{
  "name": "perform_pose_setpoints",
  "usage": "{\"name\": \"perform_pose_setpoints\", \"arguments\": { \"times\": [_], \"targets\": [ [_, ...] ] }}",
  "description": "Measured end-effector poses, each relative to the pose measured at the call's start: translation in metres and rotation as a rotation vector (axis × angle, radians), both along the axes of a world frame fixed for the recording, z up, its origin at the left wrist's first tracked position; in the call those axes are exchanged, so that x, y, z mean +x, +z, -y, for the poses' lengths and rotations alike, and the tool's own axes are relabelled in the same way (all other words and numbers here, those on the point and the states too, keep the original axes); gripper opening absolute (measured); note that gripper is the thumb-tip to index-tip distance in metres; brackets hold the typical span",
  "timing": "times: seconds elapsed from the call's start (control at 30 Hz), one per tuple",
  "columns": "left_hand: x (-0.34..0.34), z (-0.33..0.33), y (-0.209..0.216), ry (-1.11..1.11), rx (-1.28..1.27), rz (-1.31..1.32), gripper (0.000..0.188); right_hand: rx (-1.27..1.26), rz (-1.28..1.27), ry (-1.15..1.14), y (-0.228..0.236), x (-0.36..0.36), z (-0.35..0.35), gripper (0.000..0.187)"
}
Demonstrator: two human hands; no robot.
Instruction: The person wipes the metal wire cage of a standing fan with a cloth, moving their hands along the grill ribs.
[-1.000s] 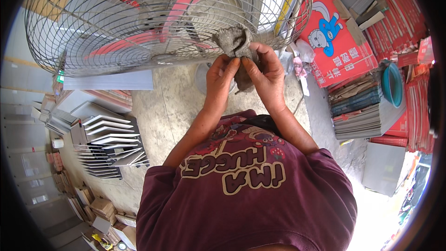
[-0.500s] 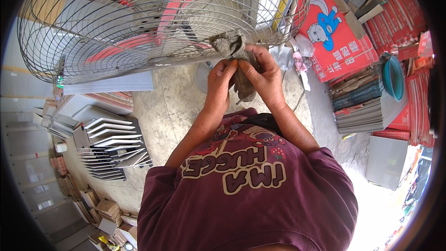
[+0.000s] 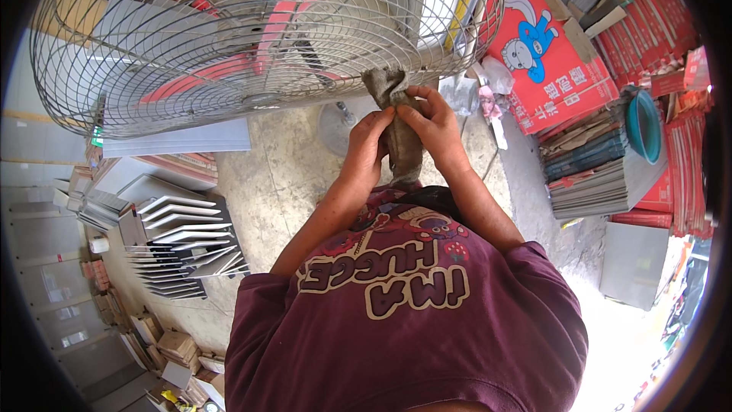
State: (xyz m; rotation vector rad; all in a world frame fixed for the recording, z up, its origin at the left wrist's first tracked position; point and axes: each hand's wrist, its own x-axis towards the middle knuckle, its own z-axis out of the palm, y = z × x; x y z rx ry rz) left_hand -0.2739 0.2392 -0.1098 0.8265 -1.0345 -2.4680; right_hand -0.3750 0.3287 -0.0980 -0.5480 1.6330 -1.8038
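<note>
A grimy grey-brown cloth [image 3: 404, 151] hangs between my hands in front of my chest, its upper end folded over and its lower end reaching down toward my shirt. My left hand [image 3: 366, 141] pinches it from the left with thumb and fingers. From the right, my right hand [image 3: 438, 128] grips the same cloth, its thumb close to the left one and its fingers curled behind the fold. Just beyond them stands a big fan [image 3: 286, 11] with a wire guard and red blades. The cloth's top end overlaps the guard's lower edge in view; whether they touch I cannot tell.
At the left, a rack [image 3: 183, 236] holds several tile-like slabs. Wooden pieces [image 3: 179, 347] lie lower left. On the right are a red printed box [image 3: 560, 76], a teal basin [image 3: 645, 128] and stacked grey slabs [image 3: 591, 187]. The fan's round base [image 3: 335, 126] rests on the floor.
The folded top of the cloth has shifted slightly right and down, and more of its length hangs below my hands. Both hands keep their grip and have moved slightly lower.
</note>
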Motion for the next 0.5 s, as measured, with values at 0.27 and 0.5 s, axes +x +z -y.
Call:
{"name": "perform_pose_setpoints", "arguments": {
  "times": [0.27,0.5],
  "targets": [
    [-0.001,-0.006,0.053,0.102,-0.312,-0.267,0.015,-0.342,-0.244,-0.05,0.053,0.014,-0.001,0.034],
    [-0.004,-0.006,0.07,0.115,-0.411,-0.351,0.024,-0.327,-0.612,-0.119,0.06,0.009,-0.003,0.033]
  ]
}}
